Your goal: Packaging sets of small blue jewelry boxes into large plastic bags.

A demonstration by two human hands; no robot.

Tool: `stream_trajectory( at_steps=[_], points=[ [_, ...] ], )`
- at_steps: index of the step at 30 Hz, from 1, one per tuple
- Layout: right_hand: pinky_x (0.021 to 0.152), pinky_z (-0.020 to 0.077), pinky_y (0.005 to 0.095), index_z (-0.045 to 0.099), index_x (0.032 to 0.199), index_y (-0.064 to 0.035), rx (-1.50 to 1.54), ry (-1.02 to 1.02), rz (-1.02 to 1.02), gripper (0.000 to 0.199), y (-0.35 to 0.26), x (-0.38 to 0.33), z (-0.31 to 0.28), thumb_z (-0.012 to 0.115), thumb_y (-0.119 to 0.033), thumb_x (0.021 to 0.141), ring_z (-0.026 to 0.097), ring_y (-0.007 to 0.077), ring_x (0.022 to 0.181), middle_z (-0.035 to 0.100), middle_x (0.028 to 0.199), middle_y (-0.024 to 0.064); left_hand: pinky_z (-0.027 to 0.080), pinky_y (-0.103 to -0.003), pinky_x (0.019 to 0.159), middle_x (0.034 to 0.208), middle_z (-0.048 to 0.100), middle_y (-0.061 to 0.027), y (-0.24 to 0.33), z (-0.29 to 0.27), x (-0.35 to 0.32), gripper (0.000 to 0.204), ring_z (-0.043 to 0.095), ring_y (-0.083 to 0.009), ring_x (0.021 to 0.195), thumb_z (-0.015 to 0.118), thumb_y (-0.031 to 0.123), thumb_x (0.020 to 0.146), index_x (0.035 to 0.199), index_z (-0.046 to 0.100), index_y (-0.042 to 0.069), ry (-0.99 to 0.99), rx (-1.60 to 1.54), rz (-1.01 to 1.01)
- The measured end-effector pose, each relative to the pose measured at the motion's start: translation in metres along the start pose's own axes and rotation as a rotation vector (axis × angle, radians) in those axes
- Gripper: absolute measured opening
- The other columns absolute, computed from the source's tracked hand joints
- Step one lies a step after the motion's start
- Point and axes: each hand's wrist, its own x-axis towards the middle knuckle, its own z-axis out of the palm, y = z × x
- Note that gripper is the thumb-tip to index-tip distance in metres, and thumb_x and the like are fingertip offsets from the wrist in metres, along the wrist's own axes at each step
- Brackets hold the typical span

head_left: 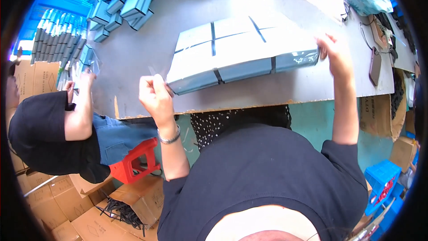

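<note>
A wide block of grey-blue boxes (240,72) with black bands sits in front of me at the table's near side, in shiny clear plastic. My left hand (156,98) is closed at the block's near left corner, pinching the plastic film, a wisp of which shows above the fingers. At the right end, my right hand (335,56) is closed on the plastic by the corner, its fingertips partly hidden. The block's pale top is washed out by glare.
Loose grey-blue boxes (137,4) are heaped at the far left of the grey table (133,62). On the left a co-worker (49,134) handles a similar box beside stacked packs (58,38). A phone (374,66) lies at right. Cartons and a red stool (133,163) stand below.
</note>
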Motion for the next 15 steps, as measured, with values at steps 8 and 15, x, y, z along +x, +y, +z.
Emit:
stream_trajectory(
  at_steps=[8,15],
  points=[
    [0.068,0.048,0.028,0.065,0.084,-0.002,-0.259,0.207,0.181,0.019,0.055,-0.066,0.03,0.077,-0.016,0.078,0.058,0.0124,0.07,0.063,0.077,0.0046,0.037,-0.03,0.055,0.065,0.039,-0.0006,-0.046,-0.002,-0.061,0.024,0.037,-0.0113,0.061,0.056,0.008,0.092,0.074,0.041,0.002,-0.025,0.416,-0.07],
    [0.12,0.016,0.044,0.039,0.144,0.0049,-0.303,-0.093,-0.02,0.077,0.087,-0.044,0.064,0.064,-0.041,0.088,0.018,0.0366,0.147,0.029,0.156,0.0218,0.048,-0.032,0.085,0.103,0.067,-0.0127,-0.081,0.001,-0.045,0.027,0.06,-0.0181,0.091,0.051,0.013,0.097,0.114,0.063,-0.005,-0.048,0.474,-0.123]
  ],
)
